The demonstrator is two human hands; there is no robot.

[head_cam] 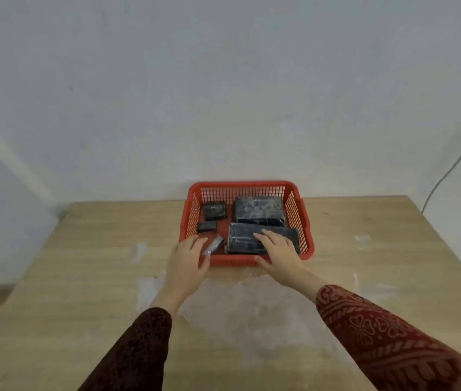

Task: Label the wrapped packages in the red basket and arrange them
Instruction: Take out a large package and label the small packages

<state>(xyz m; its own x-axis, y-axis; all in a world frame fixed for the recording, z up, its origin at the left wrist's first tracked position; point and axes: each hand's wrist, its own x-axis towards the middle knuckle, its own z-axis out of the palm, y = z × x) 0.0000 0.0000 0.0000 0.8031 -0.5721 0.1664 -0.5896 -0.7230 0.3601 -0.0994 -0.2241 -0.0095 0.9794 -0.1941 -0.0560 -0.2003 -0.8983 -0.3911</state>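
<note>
worn wooden table [82, 277] carries a red basket [247, 260] at its far edge.

Your red plastic mesh basket [244, 190] sits at wooden table's [82, 249] far edge; large black wrapped packages [260, 211] right inside, small black wrapped packages [214, 210] left

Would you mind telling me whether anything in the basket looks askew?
Yes: the slim package at the basket's front left lies diagonally, by the left hand; the other packages sit roughly square.
</note>
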